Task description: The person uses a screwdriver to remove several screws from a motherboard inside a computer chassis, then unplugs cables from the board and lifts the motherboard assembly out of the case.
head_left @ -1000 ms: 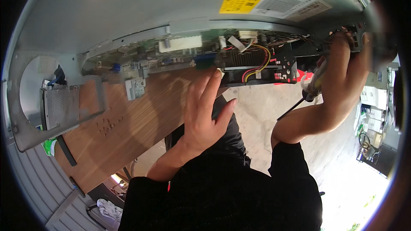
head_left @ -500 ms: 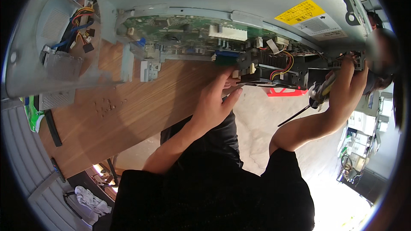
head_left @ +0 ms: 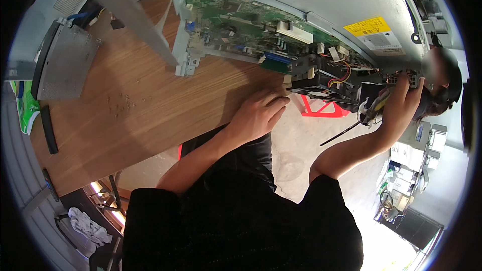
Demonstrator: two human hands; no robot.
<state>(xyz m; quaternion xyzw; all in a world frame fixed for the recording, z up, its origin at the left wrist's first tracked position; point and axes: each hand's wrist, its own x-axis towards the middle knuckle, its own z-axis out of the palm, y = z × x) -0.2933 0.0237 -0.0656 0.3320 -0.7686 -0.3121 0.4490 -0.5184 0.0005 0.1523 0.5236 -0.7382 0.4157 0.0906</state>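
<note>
Open computer case [head_left: 301,0] lies across frame top on wood bench [head_left: 125,100]. Left hand [head_left: 258,115], grip loosely curled, steadies its lower edge; right hand [head_left: 399,105], centre right, grasps screwdriver [head_left: 364,118]. Risk: tip slips, nicking wires [head_left: 341,73].

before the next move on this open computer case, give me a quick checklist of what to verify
1. Left hand steadies the computer case at the table edge: ok, it rests by the case's lower corner.
2. Right hand grips the screwdriver: ok, shaft points down and away from the case.
3. Case sits fully on the wooden table: not ok, its right end overhangs.
4. Coloured wires clear of the fingers: cannot tell.
5. Green circuit board uncovered: ok.
</note>
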